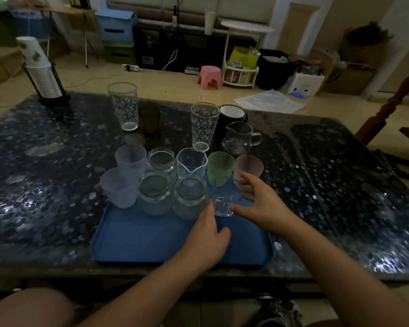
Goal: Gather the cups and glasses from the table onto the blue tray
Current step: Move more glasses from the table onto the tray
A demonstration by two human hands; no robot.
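Both hands, right hand [260,204] and left hand [208,241], pinch a small clear glass [223,206] on the blue tray [137,234] atop the dark speckled table [45,175]

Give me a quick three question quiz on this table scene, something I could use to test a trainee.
1. True or false: the pink frosted cup stands left of the green frosted cup.
2. Which stands still off the blue tray? A) black mug B) green frosted cup
3. What small thing do the right hand and left hand meet at?

Key: 1 false; 2 A; 3 a small clear glass.
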